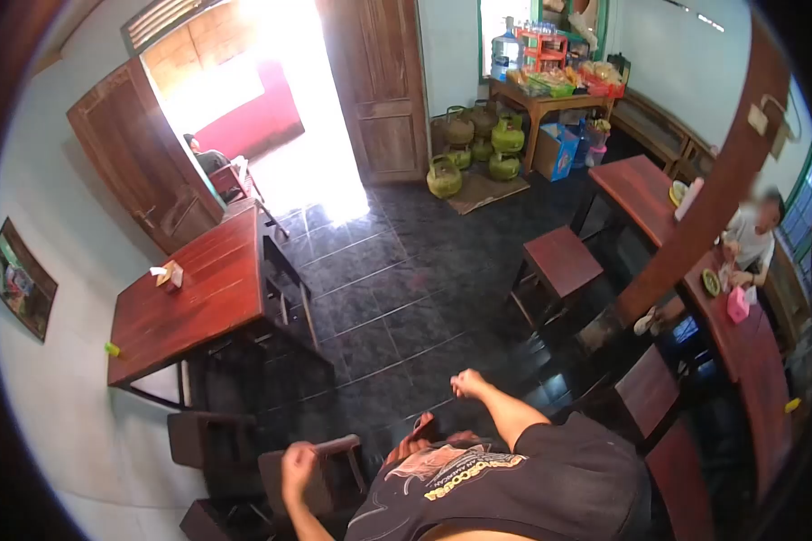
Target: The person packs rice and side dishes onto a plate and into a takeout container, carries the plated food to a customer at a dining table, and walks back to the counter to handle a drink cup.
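My left hand point(299, 469) is at the lower left with its fingers curled in, and I see nothing in it. Just beside and below it in the picture is a dark wooden stool point(284, 478); I cannot tell whether they touch. Over the dark floor in front of me, my right hand point(466, 383) is closed in a loose fist, with no object showing. Between my arms are my black printed T-shirt point(505, 482) and a sandalled foot point(410, 446).
A red-brown table point(203, 284) stands left, a long table point(627, 185) and a stool point(562, 261) right. A wooden post point(713, 207) rises near a seated person point(749, 239). Green gas cylinders point(444, 176) sit beside the open doorway point(320, 117).
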Demonstrator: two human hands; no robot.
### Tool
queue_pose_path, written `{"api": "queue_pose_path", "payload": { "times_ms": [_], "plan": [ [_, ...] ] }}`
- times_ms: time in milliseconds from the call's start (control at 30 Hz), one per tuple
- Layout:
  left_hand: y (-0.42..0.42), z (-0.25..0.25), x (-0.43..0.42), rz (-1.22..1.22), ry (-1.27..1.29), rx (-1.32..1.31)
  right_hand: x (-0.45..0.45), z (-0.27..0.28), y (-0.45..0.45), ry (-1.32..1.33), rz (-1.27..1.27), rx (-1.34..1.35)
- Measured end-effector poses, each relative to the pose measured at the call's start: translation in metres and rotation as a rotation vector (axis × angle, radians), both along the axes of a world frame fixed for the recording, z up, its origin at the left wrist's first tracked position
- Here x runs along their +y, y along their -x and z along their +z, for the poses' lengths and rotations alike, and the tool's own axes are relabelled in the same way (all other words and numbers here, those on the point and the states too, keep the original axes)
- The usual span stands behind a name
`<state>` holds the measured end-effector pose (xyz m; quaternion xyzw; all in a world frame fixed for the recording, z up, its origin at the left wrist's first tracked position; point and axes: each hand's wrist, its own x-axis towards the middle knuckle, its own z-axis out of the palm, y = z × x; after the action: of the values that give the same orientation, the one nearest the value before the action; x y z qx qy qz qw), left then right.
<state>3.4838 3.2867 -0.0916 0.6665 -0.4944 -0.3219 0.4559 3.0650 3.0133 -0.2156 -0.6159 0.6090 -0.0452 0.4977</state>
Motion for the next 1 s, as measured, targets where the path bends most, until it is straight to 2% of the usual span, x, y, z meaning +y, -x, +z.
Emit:
{"api": "queue_pose_path", "payload": {
  "times_ms": [33, 67, 100, 133, 167, 200, 233, 267, 300, 333, 400, 533, 700, 767, 800, 833, 1000],
  "plan": [
    [-0.014, 0.075, -0.066, 0.011, 0.064, -0.014, -0.005, -0.002, 0.001, -0.05, 0.032, 0.055],
    [-0.035, 0.116, -0.131, 0.072, 0.155, -0.068, -0.014, -0.017, 0.014, -0.07, 0.003, 0.014],
    [-0.048, 0.172, -0.189, 0.085, 0.196, -0.037, -0.028, -0.026, 0.027, -0.083, 0.111, 0.125],
    [-0.058, 0.226, -0.243, 0.055, 0.368, -0.301, -0.035, -0.045, 0.043, -0.136, -0.071, 0.15],
    [-0.079, 0.263, -0.289, 0.059, 0.472, -0.417, -0.036, -0.062, 0.058, -0.048, -0.182, 0.102],
    [-0.092, 0.297, -0.331, 0.088, 0.575, -0.417, -0.039, -0.063, 0.07, -0.239, -0.515, -0.019],
    [-0.099, 0.334, -0.364, 0.119, 0.618, -0.463, -0.045, -0.065, 0.09, -0.318, -0.539, 0.035],
    [-0.108, 0.362, -0.396, 0.124, 0.76, -0.476, -0.041, -0.114, 0.108, -0.334, -0.827, 0.092],
    [-0.122, 0.384, -0.426, 0.104, 0.932, -0.514, -0.059, -0.058, 0.105, -0.47, -0.708, 0.307],
    [-0.132, 0.407, -0.452, 0.127, 1.088, -0.6, -0.086, -0.052, 0.101, -0.508, -0.737, 0.31],
    [-0.17, 0.453, -0.491, -0.016, 1.309, -0.917, -0.158, -0.055, 0.074, -0.537, -0.781, 0.228],
    [-0.216, 0.485, -0.527, 0.08, 1.379, -1.147, -0.378, -0.065, -0.034, -0.522, -0.654, 0.081],
    [-0.243, 0.485, -0.539, 0.361, 1.254, -1.384, -0.663, -0.082, -0.225, -0.449, -0.372, -0.011],
    [-0.236, 0.481, -0.553, 0.473, 1.171, -1.516, -0.817, -0.13, -0.311, -0.598, -0.156, -0.426],
    [-0.227, 0.48, -0.566, 0.526, 1.123, -1.582, -0.854, -0.105, -0.379, -0.151, -0.183, -0.328],
    [-0.222, 0.478, -0.579, 0.587, 1.077, -1.645, -0.889, -0.09, -0.438, -0.059, -0.093, -0.281],
    [-0.219, 0.475, -0.67, 0.86, 0.865, -1.929, -0.973, 0.004, -0.761, -0.023, 0.57, -0.346]
  ]
}}
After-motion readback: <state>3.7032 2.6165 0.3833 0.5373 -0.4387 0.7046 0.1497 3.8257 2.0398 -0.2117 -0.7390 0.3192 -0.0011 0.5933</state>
